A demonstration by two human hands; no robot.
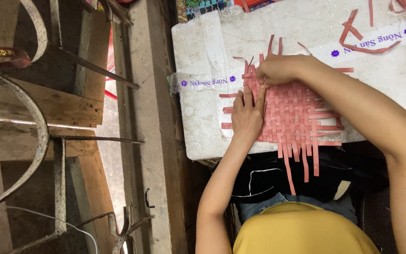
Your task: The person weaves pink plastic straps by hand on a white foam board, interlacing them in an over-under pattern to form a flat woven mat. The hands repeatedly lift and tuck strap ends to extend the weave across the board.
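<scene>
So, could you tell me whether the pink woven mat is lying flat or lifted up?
Flat: the pink woven mat lies spread on the white foam box, with the left hand pressing it down.

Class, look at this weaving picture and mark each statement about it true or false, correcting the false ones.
1. The left hand lies flat on the woven pink mat. True.
2. The mat rests on a wooden board. False: it rests on a white foam box.
3. The right hand works at the mat's far edge. True.
4. The strips are blue. False: they are pink.
5. Loose pink strips lie on the box. True.
</scene>
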